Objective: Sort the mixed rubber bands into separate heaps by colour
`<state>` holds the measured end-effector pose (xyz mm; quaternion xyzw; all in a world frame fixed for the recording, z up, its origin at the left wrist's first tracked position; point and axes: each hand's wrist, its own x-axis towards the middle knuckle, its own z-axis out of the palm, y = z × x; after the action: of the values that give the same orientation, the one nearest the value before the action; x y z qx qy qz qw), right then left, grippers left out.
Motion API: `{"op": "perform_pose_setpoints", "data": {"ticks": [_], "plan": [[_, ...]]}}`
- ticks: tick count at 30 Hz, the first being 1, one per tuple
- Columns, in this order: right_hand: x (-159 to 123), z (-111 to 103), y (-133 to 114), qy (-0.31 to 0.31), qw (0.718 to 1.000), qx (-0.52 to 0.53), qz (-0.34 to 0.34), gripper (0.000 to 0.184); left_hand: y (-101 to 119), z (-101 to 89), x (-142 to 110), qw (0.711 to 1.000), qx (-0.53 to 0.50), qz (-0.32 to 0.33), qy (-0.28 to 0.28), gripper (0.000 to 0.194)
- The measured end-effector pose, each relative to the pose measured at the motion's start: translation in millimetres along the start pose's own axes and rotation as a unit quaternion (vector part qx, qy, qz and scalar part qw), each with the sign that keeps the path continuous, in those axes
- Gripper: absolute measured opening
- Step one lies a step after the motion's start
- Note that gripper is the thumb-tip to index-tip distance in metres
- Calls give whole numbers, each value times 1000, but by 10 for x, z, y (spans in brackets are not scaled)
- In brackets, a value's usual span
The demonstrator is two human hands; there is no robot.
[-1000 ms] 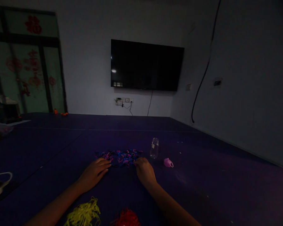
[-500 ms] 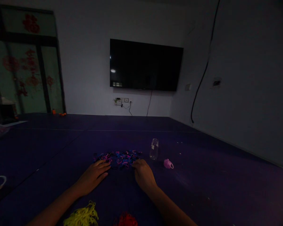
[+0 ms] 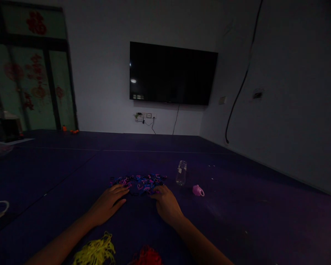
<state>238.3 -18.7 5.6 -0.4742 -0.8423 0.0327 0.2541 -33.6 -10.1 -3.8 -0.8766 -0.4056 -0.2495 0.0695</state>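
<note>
Resting at the near left edge of a loose spread of small pink, blue and black bands (image 3: 143, 184), the left hand (image 3: 108, 203) lay palm down, fingers extended and thumb apart, gripping nothing visible. The right hand (image 3: 167, 206) bent over the near right edge, its fingers partly curled; whether they pinched a band could not be told. The bands lay flat and tangled between and just beyond both hands, so a quick sweep could have scattered them, or one pulled band dragged its neighbours. Just beyond the right hand, the clear bottle (image 3: 181, 173) stood upright; a sideways knock might have toppled it. It bore a small pale patch, and no bands showed through its wall. Beside it, apart, lay a pink ringed cap (image 3: 198, 190). Nearer the wearer, a yellow tangle (image 3: 96, 252) and a red tangle (image 3: 147, 256) sat between the forearms, where a trailing arm could have snagged loose strands and mixed the colours.
</note>
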Motion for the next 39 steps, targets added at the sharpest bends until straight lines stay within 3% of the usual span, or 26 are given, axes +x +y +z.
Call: {"op": "perform_pose_setpoints", "data": {"ticks": [4,9,14,26,31,39], "plan": [[-6,23,-3,11,999,35,-29,41,12,-5,-1,1000,-4,0,6,34],[-8,-4,-26,14,1000,24,-13,45,-7,1,5,1000,-12,3,12,30],[-15,-17,-53,10,1000,-10,1,37,-10,-1,5,1000,-8,2,17,29],[-59,-52,-157,-34,997,-19,-73,36,-38,26,18,1000,-9,-4,-6,33],[-86,-33,-249,-25,997,-34,-62,32,-41,19,22,1000,-12,-3,-10,32],[-68,72,-137,-12,998,12,-65,31,-15,-24,35,1000,-24,10,7,28]]}}
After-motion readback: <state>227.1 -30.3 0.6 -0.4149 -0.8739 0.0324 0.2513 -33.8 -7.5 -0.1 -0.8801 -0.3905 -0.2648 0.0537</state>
